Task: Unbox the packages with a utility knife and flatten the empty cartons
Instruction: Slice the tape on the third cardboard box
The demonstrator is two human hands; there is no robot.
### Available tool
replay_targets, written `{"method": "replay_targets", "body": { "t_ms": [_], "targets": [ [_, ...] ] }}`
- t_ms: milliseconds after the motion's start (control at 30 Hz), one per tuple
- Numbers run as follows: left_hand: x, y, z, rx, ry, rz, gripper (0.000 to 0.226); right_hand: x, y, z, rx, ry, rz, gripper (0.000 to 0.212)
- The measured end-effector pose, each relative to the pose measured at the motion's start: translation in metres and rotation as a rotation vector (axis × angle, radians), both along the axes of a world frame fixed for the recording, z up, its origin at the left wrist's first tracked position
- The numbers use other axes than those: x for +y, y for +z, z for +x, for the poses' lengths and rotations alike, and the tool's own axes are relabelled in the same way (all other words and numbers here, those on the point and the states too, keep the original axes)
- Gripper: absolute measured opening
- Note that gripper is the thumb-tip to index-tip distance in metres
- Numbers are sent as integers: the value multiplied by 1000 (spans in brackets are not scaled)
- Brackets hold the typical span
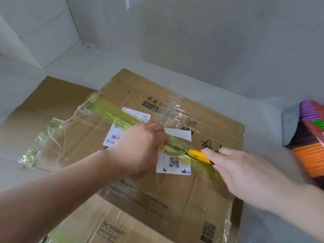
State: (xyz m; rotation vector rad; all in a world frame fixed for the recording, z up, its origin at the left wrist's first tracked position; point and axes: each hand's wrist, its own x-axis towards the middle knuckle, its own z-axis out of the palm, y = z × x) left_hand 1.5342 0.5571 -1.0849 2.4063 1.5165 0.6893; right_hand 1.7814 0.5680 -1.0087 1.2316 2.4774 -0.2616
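Head view looks down on a brown cardboard carton [175, 186] lying flat on a pale tiled floor [228, 88], its top seam sealed with a strip of yellow-green tape [112, 109] that runs diagonally from upper left to lower right; the left hand [138, 148] presses down on the carton over the tape, its fingers curled onto the seam beside a white shipping label [115, 137]; the right hand [245, 174] pinches a yellow utility knife [199, 156] between thumb and fingers, with the knife's tip set on the tape just right of the left hand's fingertips, above a white QR-code label [173, 163]; a second, flattened carton [43, 120] lies under and to the left of the first, with torn tape clinging to it; another printed carton panel [108, 228] shows at the bottom edge; at the right edge stands a shrink-wrapped stack of purple, black and orange items [310, 137], well apart from the hands.
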Motion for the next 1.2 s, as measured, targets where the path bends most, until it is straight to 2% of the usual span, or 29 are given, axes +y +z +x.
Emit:
{"method": "replay_targets", "body": {
  "t_ms": [100, 200, 333, 467, 600, 800, 1067, 1200],
  "targets": [
    [0, 2, 7, -21, 73, -26, 44, -3, -5, 8, 108, 23, 23, 53],
    [-2, 5, 12, 32, 101, -77, 44, 1, -7, 9, 112, 90, 14, 48],
    [2, 18, 21, 249, 126, -243, 52, 10, -15, 19, 192, 123, 29, 46],
    [5, 30, 33, 341, 159, -364, 42, 4, -17, 15, 171, 127, 53, 53],
    [9, 33, 39, 337, 200, -433, 31, 8, -19, 17, 190, 148, 64, 53],
    [6, 28, 37, 321, 239, -446, 34, -2, -15, 40, 184, 73, -9, 55],
    [5, 30, 36, 317, 244, -462, 36, -6, -10, 56, 74, 114, 93, 56],
    [5, 32, 41, 336, 238, -443, 32, -7, -9, 58, 50, 122, 70, 56]
  ]
}}
